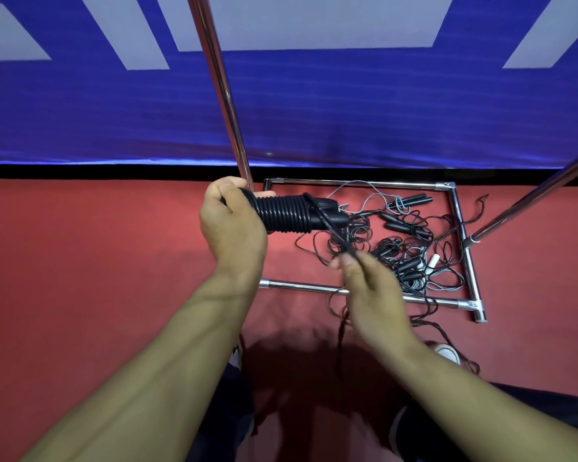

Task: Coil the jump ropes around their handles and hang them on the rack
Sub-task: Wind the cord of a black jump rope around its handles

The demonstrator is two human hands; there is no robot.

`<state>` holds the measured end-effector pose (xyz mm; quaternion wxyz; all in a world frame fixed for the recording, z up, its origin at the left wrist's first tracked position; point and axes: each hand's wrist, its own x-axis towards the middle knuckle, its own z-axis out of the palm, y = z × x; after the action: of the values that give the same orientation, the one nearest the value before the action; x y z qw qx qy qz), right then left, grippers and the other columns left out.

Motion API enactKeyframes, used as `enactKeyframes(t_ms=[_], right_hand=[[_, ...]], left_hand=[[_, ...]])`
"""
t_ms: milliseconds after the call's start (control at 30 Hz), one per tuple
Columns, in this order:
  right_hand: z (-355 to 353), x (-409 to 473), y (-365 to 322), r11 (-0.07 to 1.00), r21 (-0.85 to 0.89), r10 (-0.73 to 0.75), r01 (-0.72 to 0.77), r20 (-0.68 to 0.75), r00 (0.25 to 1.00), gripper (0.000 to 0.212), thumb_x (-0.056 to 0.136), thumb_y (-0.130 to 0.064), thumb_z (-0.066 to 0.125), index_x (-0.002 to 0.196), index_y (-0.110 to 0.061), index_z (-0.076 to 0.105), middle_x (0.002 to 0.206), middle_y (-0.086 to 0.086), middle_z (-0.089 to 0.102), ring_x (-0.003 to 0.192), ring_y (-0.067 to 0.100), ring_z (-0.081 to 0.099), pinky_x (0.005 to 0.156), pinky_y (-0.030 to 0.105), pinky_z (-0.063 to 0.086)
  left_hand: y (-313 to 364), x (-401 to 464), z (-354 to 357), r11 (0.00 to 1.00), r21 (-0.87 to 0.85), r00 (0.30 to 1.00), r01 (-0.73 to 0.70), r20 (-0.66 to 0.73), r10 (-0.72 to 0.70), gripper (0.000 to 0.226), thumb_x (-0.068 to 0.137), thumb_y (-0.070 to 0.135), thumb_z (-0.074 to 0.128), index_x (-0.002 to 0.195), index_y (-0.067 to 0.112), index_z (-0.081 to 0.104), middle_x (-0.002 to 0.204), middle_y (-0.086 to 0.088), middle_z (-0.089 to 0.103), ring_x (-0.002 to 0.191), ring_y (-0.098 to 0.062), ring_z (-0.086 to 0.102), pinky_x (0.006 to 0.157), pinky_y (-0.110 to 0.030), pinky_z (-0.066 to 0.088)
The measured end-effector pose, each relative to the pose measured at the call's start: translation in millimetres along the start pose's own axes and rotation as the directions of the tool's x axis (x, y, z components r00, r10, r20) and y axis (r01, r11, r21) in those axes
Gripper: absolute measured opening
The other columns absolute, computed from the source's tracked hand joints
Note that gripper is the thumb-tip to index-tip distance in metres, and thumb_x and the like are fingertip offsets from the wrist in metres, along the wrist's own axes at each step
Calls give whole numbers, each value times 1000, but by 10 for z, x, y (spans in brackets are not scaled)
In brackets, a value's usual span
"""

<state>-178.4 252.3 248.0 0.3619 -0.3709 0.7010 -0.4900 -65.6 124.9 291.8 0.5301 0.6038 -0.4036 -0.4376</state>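
left hand (232, 225) grips coiled handles (287, 213) | right hand (369, 288) pinches taut rope (334, 233) | rope pile (401, 248) inside rack (461, 221) base

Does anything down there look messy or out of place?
Yes: a tangled heap of jump ropes lies on the red floor inside the rack's base frame, cords looping over its bars instead of hanging coiled.

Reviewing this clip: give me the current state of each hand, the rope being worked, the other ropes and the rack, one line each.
left hand: grips the handles at the coiled end.
right hand: pinches the loose cord, pulled taut.
held jump rope: mostly coiled tightly around its handles, tail still unwound.
rope pile: tangled, uncoiled, lying on the floor within the rack base.
rack: standing; no rope seen hanging on its visible poles.
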Motion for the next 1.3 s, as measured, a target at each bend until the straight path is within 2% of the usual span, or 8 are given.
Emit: enactKeyframes(t_ms=[100, 300, 400, 600, 800, 933, 1133, 1300], right_hand=[[-103, 43, -47, 978, -98, -193, 182, -129, 973, 31, 98, -44, 37, 92, -26, 62, 86, -11, 59, 87, 9, 54, 78, 23, 41], [-21, 12, 106, 899, -348, -225, 267, 156, 962, 35, 99, -34, 54, 65, -24, 55, 66, -5, 54, 69, 17, 53, 72, 38, 46], [-46, 77, 138, 895, -423, -67, 138, 179, 982, 31, 97, -36, 58, 74, -16, 58, 59, -2, 52, 63, 24, 55, 67, 41, 49], [19, 58, 100, 950, -87, 313, -300, 298, 902, 16, 106, -29, 40, 116, -21, 49, 76, 2, 56, 43, 11, 54, 38, 27, 45], [-31, 52, 141, 972, -233, 12, 18, 128, 992, 23, 101, -18, 46, 98, -28, 66, 74, -26, 62, 66, -4, 54, 69, 20, 42], [-66, 8, 72, 925, -345, -101, 159, 180, 979, 32, 101, -27, 40, 124, -24, 61, 101, -14, 47, 103, 8, 43, 96, 18, 32], [-70, 2, 48, 880, -375, -241, 293, 179, 954, 36, 99, -44, 29, 118, -39, 58, 88, -15, 36, 90, 5, 36, 81, 12, 28], [-93, 124, 148, 791, -546, -237, 276, 143, 961, 5, 92, -17, 65, 93, -16, 71, 82, -4, 47, 74, 19, 51, 68, 28, 40]], left_hand=[[2, 25, -15, 1000, 5, 998, 28, -63, -28, 29, 95, 22, 36, 78, 31, 58, 63, 5, 72, 67, -24, 68, 71, -60, 57], [25, -64, 40, 999, -40, 1000, 16, 25, -15, 29, 99, 14, 36, 82, 26, 57, 63, -5, 73, 60, -24, 68, 66, -50, 60], [17, -130, 70, 999, -33, 996, -11, 89, 14, 30, 101, 12, 36, 83, 23, 57, 61, -5, 72, 56, -20, 68, 62, -39, 57], [-31, -174, 104, 998, 13, 985, -59, 165, 56, 27, 91, 33, 40, 79, 35, 63, 77, -19, 73, 72, -37, 70, 72, -61, 57], [62, -103, 69, 996, -83, 992, 45, 124, -34, 29, 101, 14, 36, 84, 23, 58, 63, -8, 72, 57, -22, 68, 59, -36, 58], [60, 24, 6, 987, -137, 996, 88, -3, -90, 30, 97, 9, 35, 82, 24, 57, 64, -6, 72, 60, -26, 65, 65, -56, 58], [5, 128, -42, 986, -140, 993, 86, -65, -95, 30, 96, 10, 35, 82, 25, 57, 63, -5, 72, 61, -27, 66, 65, -55, 59], [76, -23, 11, 990, -102, 977, 93, 201, -71, 28, 98, 5, 36, 84, 20, 56, 56, -5, 69, 48, -17, 63, 52, -28, 52]])
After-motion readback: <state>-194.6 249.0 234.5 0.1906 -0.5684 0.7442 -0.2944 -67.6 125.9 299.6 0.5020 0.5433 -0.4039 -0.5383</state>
